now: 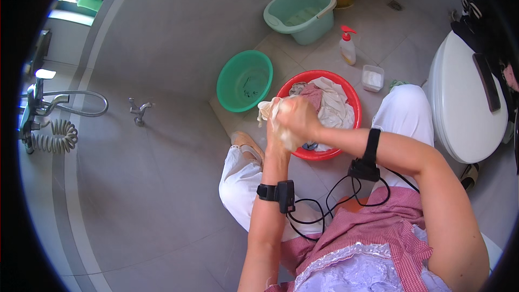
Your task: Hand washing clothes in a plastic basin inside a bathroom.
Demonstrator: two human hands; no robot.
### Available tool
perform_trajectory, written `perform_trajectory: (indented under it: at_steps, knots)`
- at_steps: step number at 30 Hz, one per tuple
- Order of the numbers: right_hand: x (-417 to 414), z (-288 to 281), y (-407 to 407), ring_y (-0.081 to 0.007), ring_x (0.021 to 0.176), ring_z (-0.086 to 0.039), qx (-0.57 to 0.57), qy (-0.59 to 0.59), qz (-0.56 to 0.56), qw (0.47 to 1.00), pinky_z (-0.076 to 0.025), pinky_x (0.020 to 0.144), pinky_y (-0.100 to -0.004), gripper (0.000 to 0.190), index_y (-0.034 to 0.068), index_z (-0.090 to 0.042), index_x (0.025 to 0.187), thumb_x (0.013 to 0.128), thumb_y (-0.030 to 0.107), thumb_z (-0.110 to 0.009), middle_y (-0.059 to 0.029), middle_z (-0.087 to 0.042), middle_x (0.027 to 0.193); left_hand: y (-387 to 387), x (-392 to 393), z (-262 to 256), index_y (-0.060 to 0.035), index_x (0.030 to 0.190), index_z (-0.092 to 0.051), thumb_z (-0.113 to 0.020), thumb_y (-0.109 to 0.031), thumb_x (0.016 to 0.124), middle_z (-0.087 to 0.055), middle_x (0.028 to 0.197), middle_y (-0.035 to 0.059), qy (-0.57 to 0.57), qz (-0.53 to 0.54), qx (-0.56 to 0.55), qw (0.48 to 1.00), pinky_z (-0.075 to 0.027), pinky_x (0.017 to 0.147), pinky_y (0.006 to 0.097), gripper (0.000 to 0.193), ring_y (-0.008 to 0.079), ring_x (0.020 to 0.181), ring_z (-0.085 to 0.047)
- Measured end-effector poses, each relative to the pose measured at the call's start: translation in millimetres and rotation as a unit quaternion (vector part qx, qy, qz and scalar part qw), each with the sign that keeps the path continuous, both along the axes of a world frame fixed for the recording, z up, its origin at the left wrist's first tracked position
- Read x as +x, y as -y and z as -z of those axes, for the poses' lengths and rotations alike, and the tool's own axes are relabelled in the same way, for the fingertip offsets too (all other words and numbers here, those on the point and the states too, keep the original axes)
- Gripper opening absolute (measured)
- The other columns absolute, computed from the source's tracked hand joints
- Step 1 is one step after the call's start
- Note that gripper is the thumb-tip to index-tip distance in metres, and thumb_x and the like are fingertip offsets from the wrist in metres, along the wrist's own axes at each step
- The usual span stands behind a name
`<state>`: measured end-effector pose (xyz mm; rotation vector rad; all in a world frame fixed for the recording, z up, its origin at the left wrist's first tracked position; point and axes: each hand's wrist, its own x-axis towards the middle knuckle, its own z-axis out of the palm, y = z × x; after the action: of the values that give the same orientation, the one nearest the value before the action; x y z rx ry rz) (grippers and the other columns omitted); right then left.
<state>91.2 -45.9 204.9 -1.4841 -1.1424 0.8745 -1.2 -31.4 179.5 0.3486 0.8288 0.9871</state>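
Observation:
My left hand (275, 126) and my right hand (298, 114) are pressed together over a bunched cream-coloured cloth (265, 109), each gripping it. One end of the cloth sticks out past my fingers on the left, and another part hangs below my right hand. The right hand looks blurred. Both hands are above the left rim of a red plastic basin (357, 107). Inside the basin lie white fabric (334, 105), a pink textured cloth (311, 96) and a bit of blue cloth, partly hidden by my hands and forearm.
A green basin (227, 85), a lidless teal tub (298, 34), a pump bottle (347, 51) and a small container of white powder (372, 79) stand on the tiled floor. At right is a toilet (466, 101); a wall tap (140, 111) is left. Black cables (308, 221) hang between my wrists.

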Motion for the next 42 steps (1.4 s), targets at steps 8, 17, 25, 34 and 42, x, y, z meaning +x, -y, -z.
perform_trajectory:
  at_steps: [8,17,25,34,42]
  knots:
    - [39,-15,-30,-0.0348,0.074,-0.066,-0.049,0.127,0.038,0.990,-0.050,0.075,-0.0458,0.027,0.009,-0.070,0.072,0.071,0.035,-0.063,-0.0172,-0.067,0.072,20,34,-21,-0.0134,0.122,-0.052,-0.041,-0.029,0.101,-0.060,0.101,0.0029,0.047,-0.034,-0.060,0.996,-0.050,0.084,0.0335,0.028,0.0163,0.089,-0.059]
    - [-4,-8,-5,-0.0364,0.074,-0.066,0.141,0.224,-0.023,0.964,-0.048,0.071,-0.0488,0.028,0.008,-0.069,0.069,0.072,0.034,-0.060,-0.0165,-0.068,0.075,6,-17,45,-0.0131,0.119,-0.053,-0.046,-0.034,0.098,-0.056,0.112,0.0035,0.040,0.115,0.233,0.965,-0.045,0.094,0.0310,0.031,0.0166,0.110,-0.054]
    - [10,-30,-11,-0.0360,0.068,-0.064,0.074,0.104,-0.034,0.991,-0.047,0.072,-0.0490,0.024,0.009,-0.068,0.068,0.067,0.032,-0.059,-0.0170,-0.066,0.071,13,3,2,-0.0118,0.133,-0.045,-0.044,-0.031,0.100,-0.047,0.135,0.0055,0.031,0.018,-0.052,0.998,-0.042,0.102,0.0356,0.039,0.0166,0.125,-0.046]
    - [37,-12,-37,-0.0361,0.069,-0.063,0.114,0.214,-0.009,0.970,-0.049,0.067,-0.0466,0.023,0.005,-0.063,0.065,0.068,0.029,-0.063,-0.0191,-0.063,0.069,31,27,-13,-0.0133,0.127,-0.048,-0.049,-0.030,0.098,-0.057,0.118,0.0016,-0.049,0.047,0.101,0.993,-0.050,0.091,0.0350,0.033,0.0183,0.105,-0.058]
    - [-14,-25,37,-0.0347,0.067,-0.065,0.168,0.188,-0.071,0.965,-0.048,0.072,-0.0484,0.022,0.011,-0.067,0.065,0.067,0.033,-0.063,-0.0148,-0.067,0.071,7,-27,81,-0.0117,0.127,-0.050,-0.046,-0.032,0.096,-0.056,0.111,0.0046,-0.085,0.002,0.233,0.969,-0.042,0.098,0.0334,0.037,0.0175,0.109,-0.054]
